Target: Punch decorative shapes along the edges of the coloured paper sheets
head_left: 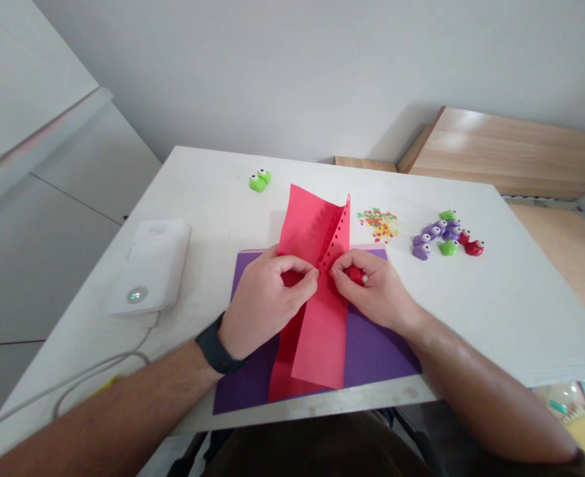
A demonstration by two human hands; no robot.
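A folded sheet of red paper [324, 331] stands partly raised in front of me, with a row of small punched shapes along its fold-side edge. The fingers of my left hand [275, 291] pinch the paper near its middle. My right hand [376, 288] is closed around a small red paper punch [356, 275] with a white eye, its thumb and index fingertip pinched close to the punched edge. Whether those fingertips also grip the paper I cannot tell. Purple paper [374, 348] lies flat underneath.
Several purple, green and red paper punches with eyes [436, 229] sit at the right; green ones [260, 180] stand at the back. Coloured confetti [379, 224] lies beyond my right hand. A white box-shaped device [156, 265] with a cable [110, 361] is at the left of the white table [212, 199].
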